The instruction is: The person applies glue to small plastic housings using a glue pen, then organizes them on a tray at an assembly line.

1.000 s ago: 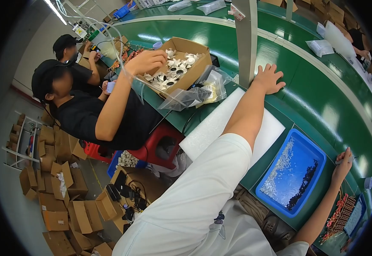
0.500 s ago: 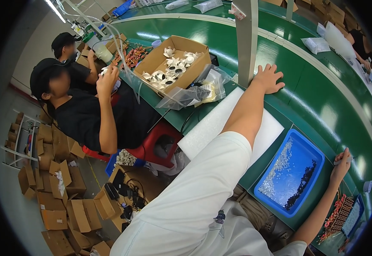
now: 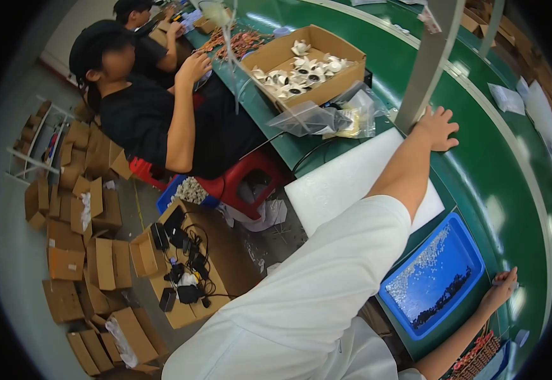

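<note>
My left hand lies with spread fingers on the green belt surface, right beside a grey metal post. Under my left forearm is a white foam sheet. Off to the right, my right hand has its fingers closed around something small and pale that I cannot make out. Between that hand and the foam sheet sits a blue tray. Small clear pieces line its left side, and small black pieces lie along its right side.
A cardboard box of white parts stands at the back, with clear plastic bags before it. Red-brown bundled parts lie near my right forearm. Two co-workers sit at left, the nearer by a red stool. Cartons cover the floor.
The whole view has swung, so things sit farther right in the picture. Both my hands keep about the same places. The white piece in the nearer co-worker's raised hand no longer shows.
</note>
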A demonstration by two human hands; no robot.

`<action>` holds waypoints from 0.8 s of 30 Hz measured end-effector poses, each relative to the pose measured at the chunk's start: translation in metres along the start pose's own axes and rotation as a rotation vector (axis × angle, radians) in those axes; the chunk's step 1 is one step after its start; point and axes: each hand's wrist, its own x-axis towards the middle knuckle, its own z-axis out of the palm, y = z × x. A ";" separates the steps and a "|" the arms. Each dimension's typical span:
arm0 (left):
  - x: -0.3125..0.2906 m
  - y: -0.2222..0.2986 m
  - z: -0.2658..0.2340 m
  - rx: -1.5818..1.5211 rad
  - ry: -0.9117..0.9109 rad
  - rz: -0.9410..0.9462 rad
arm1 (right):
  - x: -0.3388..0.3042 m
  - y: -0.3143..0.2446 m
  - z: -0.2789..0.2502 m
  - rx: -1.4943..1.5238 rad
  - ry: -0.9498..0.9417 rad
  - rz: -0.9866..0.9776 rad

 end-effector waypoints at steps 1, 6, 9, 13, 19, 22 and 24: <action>0.001 -0.001 0.001 0.005 -0.007 0.011 | -0.001 -0.001 0.001 -0.004 0.010 0.003; 0.001 -0.007 0.008 0.036 0.028 0.000 | -0.009 -0.008 0.014 -0.051 0.051 -0.020; 0.002 -0.006 0.009 0.054 0.036 -0.010 | -0.013 -0.012 0.018 -0.101 0.082 -0.053; 0.004 -0.006 0.013 0.061 0.052 -0.004 | -0.018 -0.019 0.024 -0.193 0.132 -0.090; 0.005 -0.007 0.008 0.080 0.039 -0.006 | -0.014 -0.009 0.011 -0.210 0.131 -0.105; 0.004 -0.008 0.008 0.065 0.044 0.001 | -0.014 -0.007 0.014 -0.206 0.115 -0.111; 0.000 -0.006 0.007 0.065 0.015 -0.015 | -0.014 -0.008 0.015 -0.200 0.115 -0.110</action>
